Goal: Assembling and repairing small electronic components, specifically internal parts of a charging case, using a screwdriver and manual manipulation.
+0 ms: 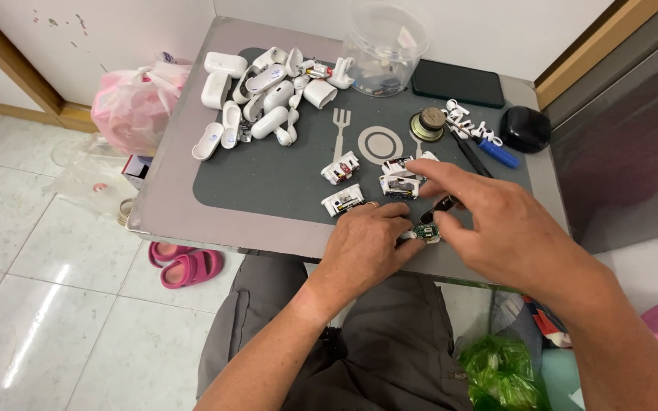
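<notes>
A small grey table [169, 183] with a dark mat [268, 179] is seen from above, and the grip is set at its near edge, where a small green circuit board [425, 232] is pinched between the fingertips of the left hand [365, 247], the fingers being pressed together on its left end. The right hand [508, 228] is held just right of the board, and a thin black tool [442, 204] is pinched between its thumb and forefinger, the tip being pointed down at the board; whether the tip touches it cannot be told. Far beyond the grip and to its left, a heap of white plastic shells [264, 99] is spread over the mat's far corner. A clear round tub [384, 47] is stood at the far edge, straight beyond the hands, and a black phone [458, 82] is laid just right of it. Further right, a black rounded case [525, 128] is seen. Just beyond the grip, three small white modules [342, 199] with exposed parts are laid near one another. Beyond the right hand, a blue-handled screwdriver [493, 149], a round metal speaker [428, 123] and some small white clips [466, 122] are gathered. Below the table to the left, pink sandals [188, 265] are set on the tiled floor [47, 259], and a pink bag [135, 106] is leaned by the wall.
</notes>
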